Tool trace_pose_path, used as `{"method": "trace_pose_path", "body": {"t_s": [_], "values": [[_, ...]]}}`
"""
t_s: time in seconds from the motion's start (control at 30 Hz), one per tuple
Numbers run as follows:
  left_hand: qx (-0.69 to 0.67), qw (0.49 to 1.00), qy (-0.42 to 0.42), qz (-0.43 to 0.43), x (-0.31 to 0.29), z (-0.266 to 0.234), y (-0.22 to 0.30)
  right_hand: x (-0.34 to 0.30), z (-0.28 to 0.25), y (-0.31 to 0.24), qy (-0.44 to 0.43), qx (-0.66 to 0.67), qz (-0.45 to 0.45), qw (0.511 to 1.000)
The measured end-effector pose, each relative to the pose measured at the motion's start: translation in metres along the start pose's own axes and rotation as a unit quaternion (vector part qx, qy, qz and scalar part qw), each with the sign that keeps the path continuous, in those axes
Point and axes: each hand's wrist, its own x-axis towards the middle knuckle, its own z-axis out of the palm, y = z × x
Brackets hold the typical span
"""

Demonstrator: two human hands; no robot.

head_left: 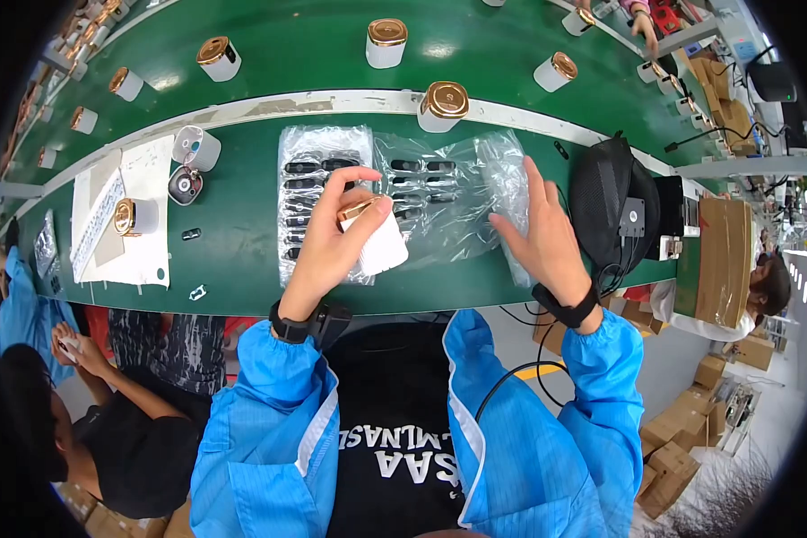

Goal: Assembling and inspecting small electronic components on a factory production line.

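Left hand point(325, 255): closed on a gold-topped white canister point(386, 249), thumb and fingers about its upper end. The canister is tilted, above the near part of the green workbench point(233, 260), in front of the person. Right hand point(554, 249): open, fingers extended, thumb apart, at the right end of a clear plastic bag point(453, 240); whether it touches the plastic cannot be determined. Black oblong parts point(408, 166) show through the bag. To its left lies a second plastic pack point(329, 142) with similar parts in rows. Far side: another gold-topped canister point(443, 108) upon the white ledge point(314, 104). Right: black case point(605, 197).
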Motion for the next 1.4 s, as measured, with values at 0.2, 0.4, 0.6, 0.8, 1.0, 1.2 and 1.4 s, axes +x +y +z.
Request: {"method": "trace_pose_path", "body": {"t_s": [0.2, 0.4, 0.6, 0.8, 1.0, 1.2, 1.4], "values": [[0.036, 0.999, -0.004, 0.013, -0.02, -0.015, 0.003, -0.018, 0.011, -0.002, -0.087, 0.236, 0.101, 0.963], [0.05, 0.998, 0.016, 0.029, -0.033, -0.017, 0.004, -0.046, 0.016, 0.021, -0.024, 0.291, 0.037, 0.956], [-0.003, 0.996, 0.067, 0.053, -0.03, -0.016, 0.026, -0.104, -0.004, 0.055, -0.097, -0.032, 0.063, 0.993], [0.02, 0.989, 0.115, 0.093, -0.012, -0.017, 0.024, -0.131, -0.026, 0.02, -0.112, 0.131, 0.048, 0.984], [0.083, 0.987, 0.096, 0.103, -0.003, -0.021, 0.008, -0.062, 0.0, 0.001, -0.082, 0.359, 0.126, 0.921], [0.18, 0.963, 0.153, 0.128, -0.012, -0.035, 0.004, -0.017, 0.045, -0.008, -0.119, 0.577, 0.131, 0.797], [0.026, 0.976, 0.186, 0.111, -0.019, -0.041, 0.012, -0.028, 0.054, 0.0, -0.063, 0.438, 0.116, 0.889]]}}
